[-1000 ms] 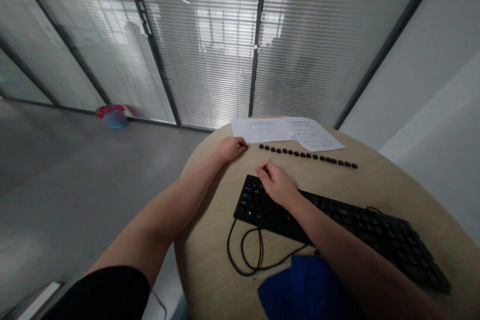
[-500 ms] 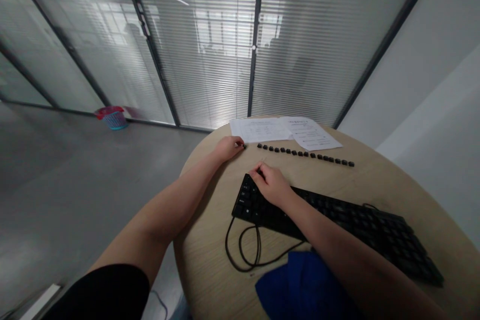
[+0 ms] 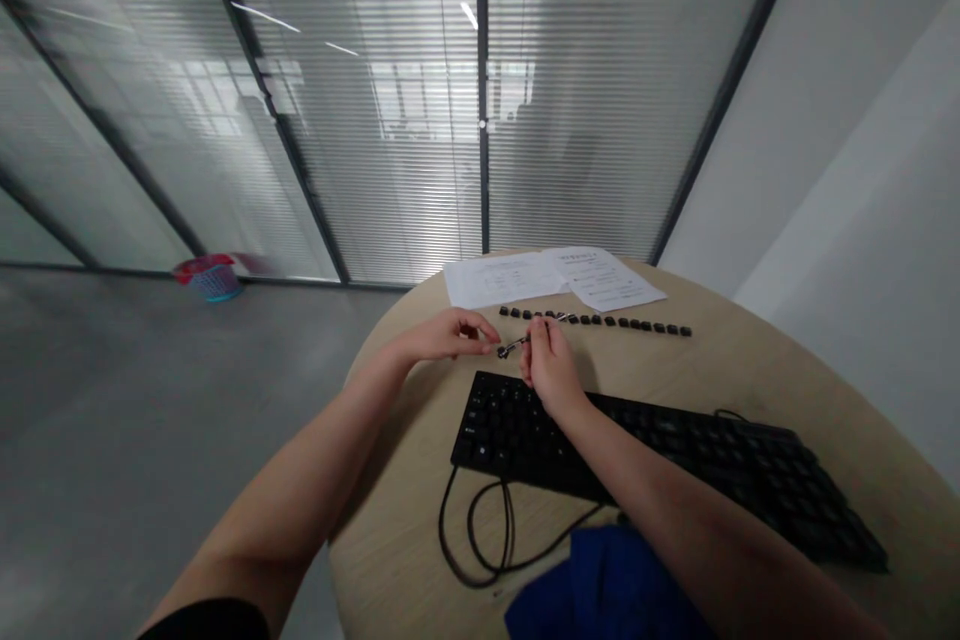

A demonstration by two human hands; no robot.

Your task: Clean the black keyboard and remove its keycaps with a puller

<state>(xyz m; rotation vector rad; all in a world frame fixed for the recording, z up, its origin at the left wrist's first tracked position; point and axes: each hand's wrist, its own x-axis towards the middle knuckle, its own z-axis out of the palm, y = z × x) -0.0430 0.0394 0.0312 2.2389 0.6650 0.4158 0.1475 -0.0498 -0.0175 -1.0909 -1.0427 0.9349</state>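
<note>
My right hand (image 3: pixel 553 362) is closed on a thin keycap puller (image 3: pixel 516 345), whose metal end points left. At that end sits a small black keycap (image 3: pixel 502 353), above the table. My left hand (image 3: pixel 454 333) is just left of the keycap, its fingers stretched out and apart; whether a fingertip touches the keycap I cannot tell. Below both hands lies a black keyboard (image 3: pixel 499 420), partly covered by my right forearm. A row of loose black keycaps (image 3: pixel 596 319) runs along the table behind my right hand.
Printed paper sheets (image 3: pixel 506 278) lie at the far edge of the round wooden table (image 3: pixel 405 510). A looped black cable (image 3: pixel 474 530) and blue cloth (image 3: pixel 611 580) are at the near side. A red and blue basket (image 3: pixel 214 278) stands on the floor by the glass wall.
My right hand has risen off the keyboard's upper left corner, with the puller and a keycap. My left hand has left the row's left end, where one more keycap now lies, and come nearer.
</note>
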